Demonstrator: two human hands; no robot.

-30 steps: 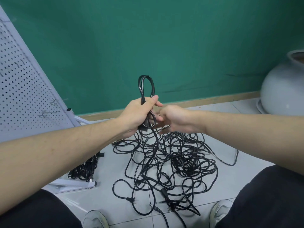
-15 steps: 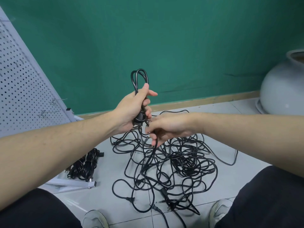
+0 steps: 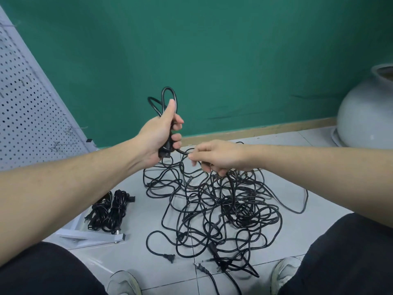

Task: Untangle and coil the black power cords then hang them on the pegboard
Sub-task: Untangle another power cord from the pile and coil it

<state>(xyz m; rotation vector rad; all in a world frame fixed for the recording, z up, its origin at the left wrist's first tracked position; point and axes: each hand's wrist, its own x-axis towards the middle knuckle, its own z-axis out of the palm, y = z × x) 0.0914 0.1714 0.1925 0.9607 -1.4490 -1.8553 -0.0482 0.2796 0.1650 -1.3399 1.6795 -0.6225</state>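
Note:
My left hand grips a partly coiled black cord. Its loops stick up above my thumb and its plug end shows below my palm. My right hand pinches the same cord just to the right, where it runs down into the tangled pile of black cords on the tiled floor. Two finished coiled bundles lie on the floor at the left, beside the base of the white pegboard, which leans at the far left with wire hooks on it.
A green wall rises behind the pile. A large pale ceramic pot stands at the right on the floor. The pegboard's white metal foot lies near my left knee. My shoes and dark trouser legs frame the bottom.
My left hand has lifted slightly and a second loop now stands above it. My right hand has slid right along the cord, away from the left hand, drawing out a length.

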